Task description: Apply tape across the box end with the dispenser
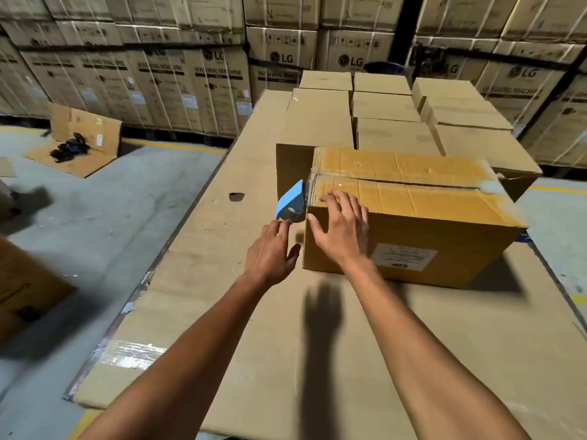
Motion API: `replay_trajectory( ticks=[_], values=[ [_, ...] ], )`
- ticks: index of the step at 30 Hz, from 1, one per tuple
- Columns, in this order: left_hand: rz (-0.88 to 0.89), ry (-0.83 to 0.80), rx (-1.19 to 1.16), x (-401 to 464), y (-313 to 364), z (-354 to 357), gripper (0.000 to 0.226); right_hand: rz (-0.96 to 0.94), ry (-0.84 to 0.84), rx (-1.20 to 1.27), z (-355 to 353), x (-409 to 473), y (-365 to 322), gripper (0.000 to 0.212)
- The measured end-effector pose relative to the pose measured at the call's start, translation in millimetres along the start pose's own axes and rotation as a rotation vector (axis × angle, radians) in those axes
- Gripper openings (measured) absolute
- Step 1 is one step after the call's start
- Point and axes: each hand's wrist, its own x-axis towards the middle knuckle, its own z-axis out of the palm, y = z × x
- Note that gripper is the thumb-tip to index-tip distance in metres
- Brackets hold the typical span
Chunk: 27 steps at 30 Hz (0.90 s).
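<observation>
Your cardboard box [409,217] sits on the flat cardboard-covered table [241,312], its top seam taped. Your right hand [341,231] lies spread and relaxed over its near left corner. Your left hand [270,252], fingers loose, touches the blue tape dispenser [290,201] against the box's left end.

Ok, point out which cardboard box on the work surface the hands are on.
The taped box nearest the camera, bearing a white label; right hand rests on its corner. The plain boxes behind are untouched.
</observation>
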Motion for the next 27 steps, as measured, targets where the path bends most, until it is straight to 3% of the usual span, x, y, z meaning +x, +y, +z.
replay_trajectory(
  ticks=[6, 10, 21, 27],
  values=[
    [0.093, -0.011, -0.092, 36, -20, -8, 0.056, 0.11, -0.333, -0.124, 23, 55, -18, 0.084],
    [0.138, -0.052, -0.121, 53, -35, -7, 0.06, 0.171, -0.467, -0.211, 34, 67, -19, 0.084],
    [0.318, -0.118, -0.175, 95, -78, 4, 0.069, 0.138, -0.601, -0.184, 1, 40, -10, 0.089],
    [0.426, -0.145, -0.235, 101, -74, 23, 0.081, 0.216, -0.577, -0.128, -15, 23, -12, 0.096]
  ],
)
